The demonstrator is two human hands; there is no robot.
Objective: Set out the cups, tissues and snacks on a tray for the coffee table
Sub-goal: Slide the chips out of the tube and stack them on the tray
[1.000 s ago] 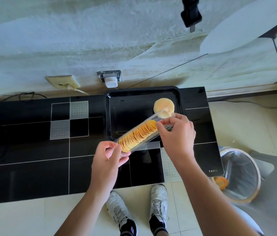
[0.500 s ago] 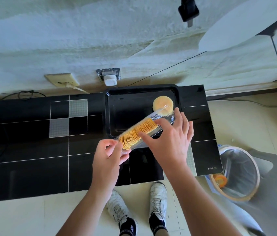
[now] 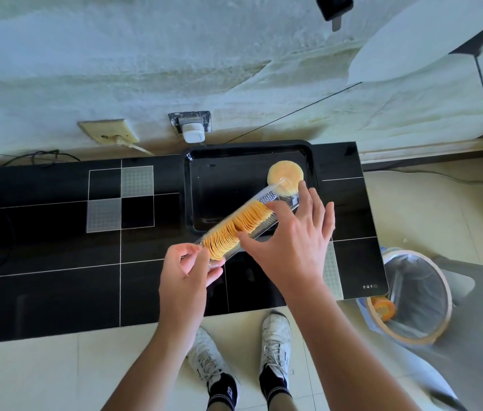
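A long clear plastic sleeve of round yellow crackers (image 3: 235,228) slants over the near edge of the black tray (image 3: 201,185). My left hand (image 3: 186,271) pinches its near end. My right hand (image 3: 290,241) lies over the sleeve's middle, thumb and forefinger on the row of crackers, the other fingers spread toward the emptied far end. A stack of crackers (image 3: 285,176) lies on the tray's far right part, just beyond the sleeve's open end.
The tray sits on a glossy black table (image 3: 56,262) against a pale wall with two sockets, one (image 3: 193,127) holding a white plug. A lined waste bin (image 3: 412,295) stands on the floor to the right. My shoes (image 3: 274,336) are at the table's near edge.
My right hand left the far end of the sleeve and slid down to its middle, its fingers opening out. The left hand kept its hold on the near end.
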